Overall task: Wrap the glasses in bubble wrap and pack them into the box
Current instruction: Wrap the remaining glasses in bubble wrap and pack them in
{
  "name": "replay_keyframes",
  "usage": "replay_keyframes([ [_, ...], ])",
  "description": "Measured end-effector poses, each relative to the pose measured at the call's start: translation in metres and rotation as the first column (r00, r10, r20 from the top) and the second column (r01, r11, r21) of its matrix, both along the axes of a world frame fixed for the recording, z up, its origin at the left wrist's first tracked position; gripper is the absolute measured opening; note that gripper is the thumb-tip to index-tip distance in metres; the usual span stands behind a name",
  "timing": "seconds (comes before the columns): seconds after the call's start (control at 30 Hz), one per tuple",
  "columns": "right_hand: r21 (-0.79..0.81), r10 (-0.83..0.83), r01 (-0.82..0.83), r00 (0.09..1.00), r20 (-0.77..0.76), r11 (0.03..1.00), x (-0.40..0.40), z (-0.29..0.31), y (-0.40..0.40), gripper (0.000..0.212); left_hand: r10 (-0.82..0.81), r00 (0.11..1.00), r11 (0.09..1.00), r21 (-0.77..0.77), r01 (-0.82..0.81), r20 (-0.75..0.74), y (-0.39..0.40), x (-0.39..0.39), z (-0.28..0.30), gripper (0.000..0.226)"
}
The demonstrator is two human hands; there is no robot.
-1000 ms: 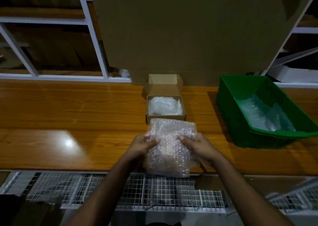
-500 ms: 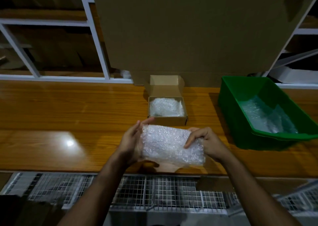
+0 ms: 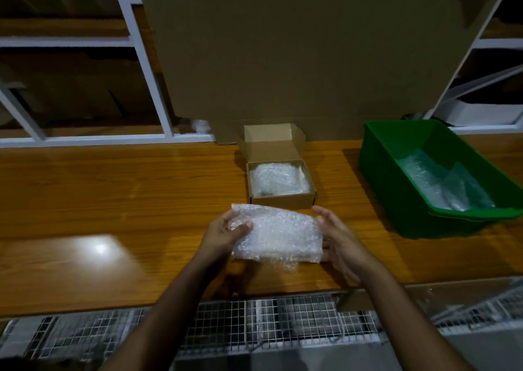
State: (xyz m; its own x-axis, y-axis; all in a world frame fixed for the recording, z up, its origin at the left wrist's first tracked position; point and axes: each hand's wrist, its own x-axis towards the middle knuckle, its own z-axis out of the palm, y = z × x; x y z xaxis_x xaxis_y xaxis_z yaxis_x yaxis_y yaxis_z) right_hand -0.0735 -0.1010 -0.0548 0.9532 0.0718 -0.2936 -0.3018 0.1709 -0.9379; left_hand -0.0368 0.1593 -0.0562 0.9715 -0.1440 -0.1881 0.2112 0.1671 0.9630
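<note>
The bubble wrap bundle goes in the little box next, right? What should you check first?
1. Bundle held: left hand grips the bubble wrap bundle; ok.
2. Right hand steadies the other end, fingers fairly straight; ok.
3. Small cardboard box lid open; ok.
4. Room in the box: a wrapped bundle already fills most of it; not ok.
5. Glasses fully covered inside the wrap; cannot tell.
6. Path to the box unblocked; ok.

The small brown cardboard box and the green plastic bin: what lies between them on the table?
Only bare wooden table lies between the small brown cardboard box and the green plastic bin, seen in the head view.
</note>
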Motion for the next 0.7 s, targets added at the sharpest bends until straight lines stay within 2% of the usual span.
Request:
replay_keyframes([
  [0.1, -0.13, -0.137, 0.151, 0.985, 0.108, 0.98, 0.011, 0.014, 0.013, 0.054, 0.017, 1.0, 0.999, 0.035, -0.016, -0.018, -0.002, 0.02, 0.007, 0.033],
  [0.17, -0.253, -0.215, 0.267, 0.952, 0.218, 0.93, 0.028, 0.031, 0.011, 0.051, 0.041, 0.999, 0.998, 0.043, -0.04, -0.017, -0.005, 0.037, 0.016, 0.043],
  [0.27, -0.414, -0.176, 0.322, 0.919, 0.352, 0.852, 0.065, 0.044, -0.002, 0.04, 0.045, 0.991, 0.991, 0.121, -0.06, 0.125, -0.012, 0.065, 0.028, 0.059],
  [0.4, -0.585, -0.036, 0.339, 0.884, 0.466, 0.737, 0.118, 0.036, -0.019, 0.021, 0.048, 0.934, 0.922, 0.345, -0.178, 0.353, -0.031, 0.1, 0.024, 0.052],
  [0.5, -0.699, 0.039, 0.319, 0.895, 0.444, 0.641, 0.151, 0.024, -0.027, 0.028, -0.018, 0.868, 0.726, 0.603, -0.329, 0.496, -0.044, 0.121, 0.01, 0.029],
  [0.6, -0.79, 0.173, 0.228, 0.906, 0.386, 0.569, 0.168, 0.011, -0.03, 0.024, -0.063, 0.897, 0.589, 0.742, -0.32, 0.437, -0.049, 0.132, 0.003, 0.017],
  [0.7, -0.863, 0.264, 0.158, 0.912, 0.313, 0.48, 0.172, 0.005, -0.031, 0.011, -0.162, 0.896, 0.363, 0.87, -0.334, 0.412, -0.05, 0.13, 0.005, 0.021],
])
